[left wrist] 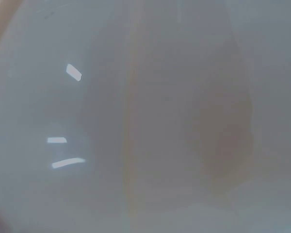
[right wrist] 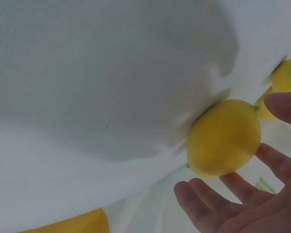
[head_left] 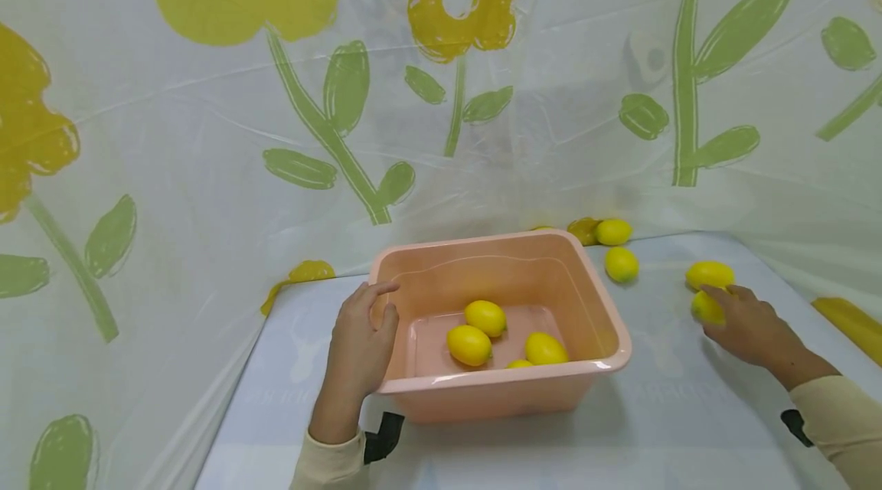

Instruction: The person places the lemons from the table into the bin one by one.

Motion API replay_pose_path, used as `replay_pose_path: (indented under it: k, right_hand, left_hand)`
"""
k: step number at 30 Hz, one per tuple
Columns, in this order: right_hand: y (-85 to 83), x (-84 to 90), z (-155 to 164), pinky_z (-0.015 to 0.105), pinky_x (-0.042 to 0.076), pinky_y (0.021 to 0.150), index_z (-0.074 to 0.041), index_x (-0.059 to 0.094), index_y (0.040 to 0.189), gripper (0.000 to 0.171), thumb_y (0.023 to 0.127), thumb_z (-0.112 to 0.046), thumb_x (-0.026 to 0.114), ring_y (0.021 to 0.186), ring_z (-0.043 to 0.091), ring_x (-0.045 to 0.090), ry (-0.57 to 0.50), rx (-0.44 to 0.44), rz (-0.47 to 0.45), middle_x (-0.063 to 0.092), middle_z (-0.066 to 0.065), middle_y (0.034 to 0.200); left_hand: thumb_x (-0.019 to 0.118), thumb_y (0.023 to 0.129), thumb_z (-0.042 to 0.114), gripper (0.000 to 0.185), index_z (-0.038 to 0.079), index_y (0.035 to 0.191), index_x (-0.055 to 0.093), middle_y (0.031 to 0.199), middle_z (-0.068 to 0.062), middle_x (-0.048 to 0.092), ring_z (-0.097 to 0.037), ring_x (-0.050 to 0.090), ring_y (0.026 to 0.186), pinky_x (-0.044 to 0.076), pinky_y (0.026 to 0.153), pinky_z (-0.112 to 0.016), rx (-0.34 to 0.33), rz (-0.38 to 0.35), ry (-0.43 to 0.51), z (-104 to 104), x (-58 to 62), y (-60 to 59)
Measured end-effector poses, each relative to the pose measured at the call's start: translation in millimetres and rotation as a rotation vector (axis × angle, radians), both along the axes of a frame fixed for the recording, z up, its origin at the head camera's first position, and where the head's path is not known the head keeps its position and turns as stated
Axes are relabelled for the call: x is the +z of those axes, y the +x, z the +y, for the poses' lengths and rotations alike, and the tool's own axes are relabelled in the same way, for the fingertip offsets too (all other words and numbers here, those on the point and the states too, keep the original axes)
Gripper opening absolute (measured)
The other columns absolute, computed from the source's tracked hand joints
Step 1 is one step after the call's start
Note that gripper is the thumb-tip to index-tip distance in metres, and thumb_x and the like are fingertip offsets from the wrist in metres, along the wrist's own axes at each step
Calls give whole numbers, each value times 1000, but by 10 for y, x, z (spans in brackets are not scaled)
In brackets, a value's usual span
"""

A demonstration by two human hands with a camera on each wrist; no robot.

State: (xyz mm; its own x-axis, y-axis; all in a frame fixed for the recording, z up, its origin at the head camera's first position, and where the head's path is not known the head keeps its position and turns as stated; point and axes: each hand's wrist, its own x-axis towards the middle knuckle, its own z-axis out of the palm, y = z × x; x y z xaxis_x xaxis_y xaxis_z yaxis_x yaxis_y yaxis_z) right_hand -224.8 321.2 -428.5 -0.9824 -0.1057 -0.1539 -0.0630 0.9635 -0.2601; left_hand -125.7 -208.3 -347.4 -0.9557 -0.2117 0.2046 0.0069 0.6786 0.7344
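Observation:
A pink plastic tub (head_left: pixel 482 398) stands in the middle of the table with several lemons (head_left: pixel 469 344) in it. My left hand (head_left: pixel 361 337) holds the tub's left rim, thumb inside and index finger raised. My right hand (head_left: pixel 730 314) reaches out to the right and cups a lemon (head_left: pixel 706 309) that lies on the table. In the right wrist view that lemon (right wrist: pixel 224 137) sits between my thumb and my curled fingers (right wrist: pixel 208 204). The left wrist view is a grey blur.
Another lemon (head_left: pixel 710 274) lies just beyond my right hand, and two more lemons (head_left: pixel 622 263) (head_left: pixel 613 231) lie behind the tub's right corner. A flowered plastic sheet (head_left: pixel 207 168) hangs close behind and beside the white table (head_left: pixel 675 413).

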Motion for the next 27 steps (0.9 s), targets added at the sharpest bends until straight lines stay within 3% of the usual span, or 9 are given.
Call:
replay_pose_path:
  k: [9, 15, 21, 27]
  right_hand:
    - [-79, -37, 47, 73, 45, 84, 15, 34, 132, 66, 84, -13, 70, 93, 59, 50, -50, 3, 40, 27, 51, 121]
    - [-110, -41, 0, 70, 47, 84, 11, 40, 127, 61, 85, -18, 73, 87, 53, 52, -33, -34, 21, 29, 48, 118]
    - [-114, -43, -14, 68, 49, 79, 7, 44, 120, 53, 85, -20, 73, 81, 50, 54, -19, -13, 30, 32, 50, 118]
    - [-96, -40, 4, 63, 50, 71, 7, 40, 125, 59, 85, -24, 72, 79, 48, 56, -18, -6, 5, 33, 48, 118]
  left_hand:
    - [52, 99, 19, 34, 15, 129, 65, 151, -16, 49, -36, 33, 149, 29, 115, -66, 1, -6, -3, 3, -6, -7]
    - [52, 99, 19, 33, 15, 129, 65, 150, -16, 49, -37, 33, 149, 29, 114, -66, 0, -7, -6, 6, 1, -4]
    - [51, 99, 20, 34, 15, 129, 65, 149, -14, 51, -35, 33, 149, 29, 115, -65, -2, -6, -9, 9, 0, -5]
    - [51, 99, 20, 34, 15, 129, 65, 150, -14, 50, -35, 32, 149, 28, 115, -66, -1, -9, -4, 13, 2, -4]
